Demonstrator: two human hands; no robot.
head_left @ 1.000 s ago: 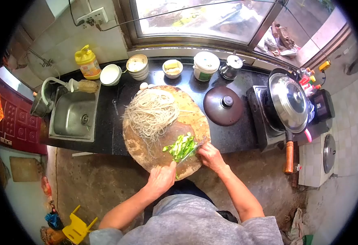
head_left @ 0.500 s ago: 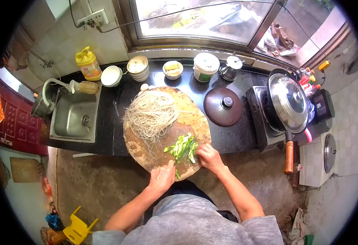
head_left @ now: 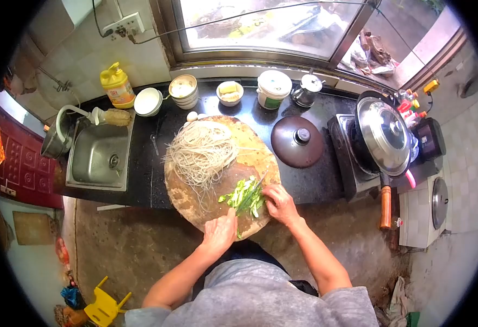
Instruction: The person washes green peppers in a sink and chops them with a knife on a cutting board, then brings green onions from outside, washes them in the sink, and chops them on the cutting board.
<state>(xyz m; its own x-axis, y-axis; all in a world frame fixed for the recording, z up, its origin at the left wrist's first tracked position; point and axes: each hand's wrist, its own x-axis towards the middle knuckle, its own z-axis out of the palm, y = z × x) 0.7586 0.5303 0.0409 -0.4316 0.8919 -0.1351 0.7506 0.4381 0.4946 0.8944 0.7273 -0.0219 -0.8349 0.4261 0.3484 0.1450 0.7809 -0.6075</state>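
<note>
Chopped green vegetable (head_left: 244, 196) lies in a small heap on the lower right of a round wooden board (head_left: 195, 210). A pile of pale noodles (head_left: 203, 152) covers the board's upper left. My left hand (head_left: 221, 230) is closed at the board's front edge, at the lower left of the greens. My right hand (head_left: 279, 203) is closed at the right edge of the board, beside the greens. A thin dark blade seems to run through the greens between both hands; which part each hand grips is hidden.
Behind the board stand bowls (head_left: 184, 91), a white tub (head_left: 274, 90) and a metal pot (head_left: 306, 91). A dark lid (head_left: 297, 141) lies to the right, near a stove with a lidded wok (head_left: 385, 136). The sink (head_left: 98, 158) is at left.
Both hands have shifted slightly with the blade, which now lies further left and more upright among the greens. The greens have spread a little to the right.
</note>
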